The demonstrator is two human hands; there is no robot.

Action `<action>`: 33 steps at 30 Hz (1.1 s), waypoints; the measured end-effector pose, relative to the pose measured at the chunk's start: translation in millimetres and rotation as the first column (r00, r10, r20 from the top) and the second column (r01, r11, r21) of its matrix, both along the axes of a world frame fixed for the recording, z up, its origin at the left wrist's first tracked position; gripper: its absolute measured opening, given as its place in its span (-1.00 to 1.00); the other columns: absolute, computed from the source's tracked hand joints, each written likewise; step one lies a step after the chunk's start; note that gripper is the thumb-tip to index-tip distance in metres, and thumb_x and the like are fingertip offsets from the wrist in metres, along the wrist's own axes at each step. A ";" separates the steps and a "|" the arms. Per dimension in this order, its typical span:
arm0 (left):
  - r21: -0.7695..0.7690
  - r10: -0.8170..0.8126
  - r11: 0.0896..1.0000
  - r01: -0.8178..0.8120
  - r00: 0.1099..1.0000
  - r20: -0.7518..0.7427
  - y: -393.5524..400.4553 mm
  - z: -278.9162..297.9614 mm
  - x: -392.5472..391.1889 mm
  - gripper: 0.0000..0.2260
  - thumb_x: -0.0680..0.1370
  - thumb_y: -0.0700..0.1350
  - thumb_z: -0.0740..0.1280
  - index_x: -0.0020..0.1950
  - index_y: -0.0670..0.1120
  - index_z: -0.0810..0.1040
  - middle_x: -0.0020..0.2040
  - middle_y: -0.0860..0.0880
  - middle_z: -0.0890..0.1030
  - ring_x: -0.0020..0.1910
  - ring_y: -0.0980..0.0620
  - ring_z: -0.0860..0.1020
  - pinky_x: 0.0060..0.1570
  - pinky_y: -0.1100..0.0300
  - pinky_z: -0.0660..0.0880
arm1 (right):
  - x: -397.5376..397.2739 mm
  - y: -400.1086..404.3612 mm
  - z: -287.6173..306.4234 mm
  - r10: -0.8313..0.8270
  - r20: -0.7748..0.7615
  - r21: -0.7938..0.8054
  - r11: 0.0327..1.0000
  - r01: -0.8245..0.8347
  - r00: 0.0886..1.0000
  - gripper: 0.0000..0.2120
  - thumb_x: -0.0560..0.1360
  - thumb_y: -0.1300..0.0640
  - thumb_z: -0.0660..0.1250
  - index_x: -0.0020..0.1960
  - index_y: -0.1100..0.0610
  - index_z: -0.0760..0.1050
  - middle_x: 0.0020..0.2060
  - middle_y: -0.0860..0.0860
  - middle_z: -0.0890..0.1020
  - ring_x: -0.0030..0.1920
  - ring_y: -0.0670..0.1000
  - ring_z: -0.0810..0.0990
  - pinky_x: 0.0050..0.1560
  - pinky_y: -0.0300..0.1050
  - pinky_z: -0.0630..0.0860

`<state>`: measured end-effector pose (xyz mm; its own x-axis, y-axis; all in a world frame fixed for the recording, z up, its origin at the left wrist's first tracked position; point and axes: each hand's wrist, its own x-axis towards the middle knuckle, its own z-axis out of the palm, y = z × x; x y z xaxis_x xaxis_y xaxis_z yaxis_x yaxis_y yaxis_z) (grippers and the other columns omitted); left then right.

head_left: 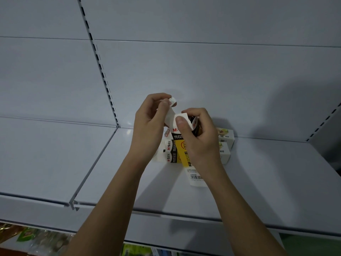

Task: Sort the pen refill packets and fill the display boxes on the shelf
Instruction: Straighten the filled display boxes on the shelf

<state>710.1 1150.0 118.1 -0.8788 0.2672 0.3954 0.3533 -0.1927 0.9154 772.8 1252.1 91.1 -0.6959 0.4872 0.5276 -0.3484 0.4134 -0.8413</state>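
**A:** Starting nearest me, what have you got?

**B:** Below the shelf edge there is blurred green packaging [25, 237], too dim for me to identify. Then the grey shelf [258, 182], with both forearms reaching over its front lip.

**A:** And the hands?

**B:** My right hand [199, 137] is curled round the upright yellow and black refill box [181, 150], thumb pressed on its white top panel. My left hand [149, 124] pinches the torn white lid flap [170, 110] between thumb and fingers, lifted above the box mouth. The box stands on the shelf, or just above it, near the back panel [203, 71].

**A:** What might go wrong?

**B:** I'd judge the flap could rip unevenly if I pull sideways, spoiling the display opening. Tipping the box while it is open could spill the refills.

**A:** Anything behind?

**B:** A white M&G box [167, 151] sits just left of it, and two pale boxes [226, 145] just right, partly covered by my right hand.

**A:** What can't you see?

**B:** The contents are mostly hidden; I see only something dark at the mouth. The barcode label [196, 177] text is too small to read.
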 end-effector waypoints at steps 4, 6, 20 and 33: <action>0.006 0.020 1.000 -0.020 1.000 -0.010 1.7 -0.6 0.9 -0.84 0.67 -0.17 0.20 0.12 -0.09 0.57 0.03 0.05 0.66 0.08 0.02 0.64 -0.04 0.11 0.60 | -2.4 1.0 -2.8 -0.023 -0.027 0.104 0.994 0.026 0.999 -0.77 0.55 -0.01 0.30 -0.09 0.16 0.51 -0.03 -0.05 0.54 -0.01 -0.09 0.53 -0.06 -0.33 0.46; -0.010 0.030 0.999 -0.030 0.999 -0.026 2.3 -0.3 1.6 -0.84 0.66 -0.16 0.21 0.12 -0.07 0.58 0.03 0.04 0.66 0.06 -0.03 0.63 -0.07 0.10 0.60 | -4.0 0.3 -2.9 -0.023 -0.027 0.123 0.992 0.026 0.999 -0.74 0.58 -0.01 0.25 -0.12 0.18 0.51 -0.02 -0.04 0.53 -0.03 -0.08 0.54 -0.09 -0.34 0.45; -0.083 0.025 0.996 -0.033 0.995 -0.093 -3.2 -0.3 8.2 -0.86 0.64 -0.17 0.27 0.12 -0.07 0.60 0.03 0.07 0.65 0.00 0.16 0.60 -0.11 0.37 0.50 | -3.3 -5.2 7.4 -0.016 0.003 -0.046 0.999 0.016 1.000 -0.83 0.54 0.23 0.30 0.10 0.05 0.43 -0.05 -0.10 0.60 -0.06 -0.17 0.59 -0.14 -0.37 0.50; -0.143 -0.037 0.989 0.029 0.998 -0.057 -14.6 -7.0 13.6 -0.84 0.58 -0.14 0.34 0.07 0.03 0.69 0.03 0.07 0.65 0.07 0.04 0.63 0.04 -0.03 0.61 | -3.8 -2.8 -4.4 0.231 0.033 -0.123 0.967 -0.225 0.973 -0.67 0.53 0.12 0.43 0.21 0.09 0.37 0.03 0.00 0.64 0.08 0.02 0.65 0.00 0.00 0.64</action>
